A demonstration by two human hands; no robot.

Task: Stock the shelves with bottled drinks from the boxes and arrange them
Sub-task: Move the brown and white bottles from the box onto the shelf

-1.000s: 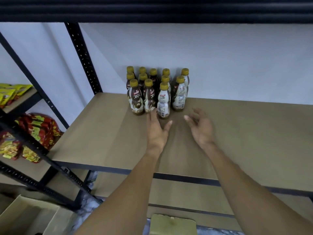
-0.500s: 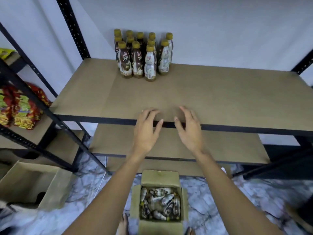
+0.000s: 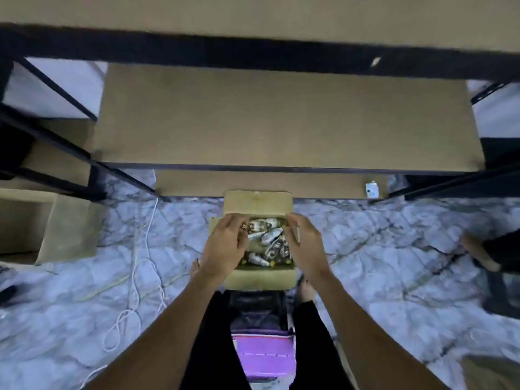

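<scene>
Below, left hand (image 3: 225, 246), right hand (image 3: 305, 244) curled over bottles (image 3: 267, 237) in box (image 3: 259, 278); grip unclear.

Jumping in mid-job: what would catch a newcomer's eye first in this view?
The open cardboard box sits on the marble floor at centre, in front of the shelf, full of bottles lying jumbled on their sides. The left hand and right hand hover at either side of its opening; whether either grips a bottle is too blurred to tell. A white cable loops across the floor to the left.
</scene>
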